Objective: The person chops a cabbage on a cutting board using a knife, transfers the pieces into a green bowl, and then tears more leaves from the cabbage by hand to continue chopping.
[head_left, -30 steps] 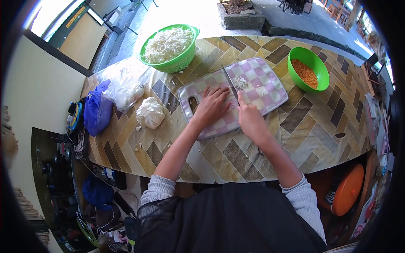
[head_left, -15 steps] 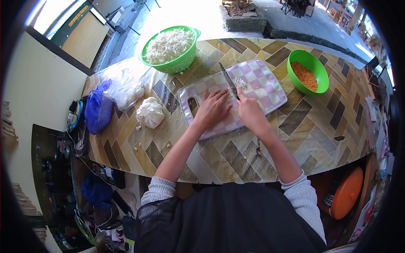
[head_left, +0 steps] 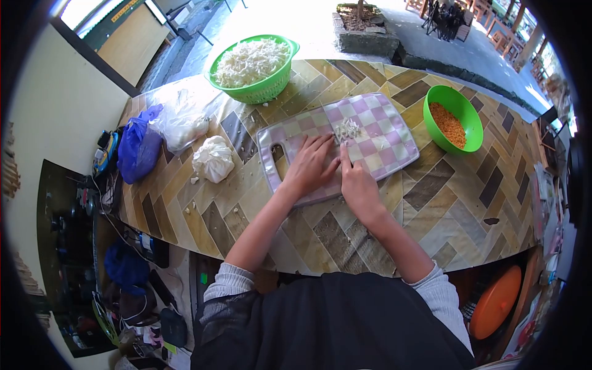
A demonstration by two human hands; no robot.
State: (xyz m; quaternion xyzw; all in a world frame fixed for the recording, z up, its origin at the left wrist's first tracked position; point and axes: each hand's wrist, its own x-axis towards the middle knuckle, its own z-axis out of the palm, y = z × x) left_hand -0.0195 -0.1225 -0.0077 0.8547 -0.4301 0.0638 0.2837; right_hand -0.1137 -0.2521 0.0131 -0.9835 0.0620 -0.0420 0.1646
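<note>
A pink-and-white checked cutting board (head_left: pixel 388 132) lies on the table in front of me. On it is a small heap of chopped white pieces (head_left: pixel 347 128). My left hand (head_left: pixel 310 165) rests on the board, fingers stretched out, the tips beside the heap. Any piece under those fingertips is hidden. My right hand (head_left: pixel 360 190) is closed around the handle of a knife, index finger pointing forward toward the heap. The handle is covered by the hand, and the blade is hard to make out now.
A green colander (head_left: pixel 265 89) heaped with white shreds stands at the back left. To the right is a green bowl (head_left: pixel 473 123) of orange crumbs. A knotted white bag (head_left: pixel 213 159), a clear plastic bag (head_left: pixel 182 126) and a blue bag (head_left: pixel 137 148) sit at left.
The knife blade, plainly visible before, is now barely seen. My right hand has drawn slightly back toward me, and more of the chopped heap shows. The whole view has shifted a little.
</note>
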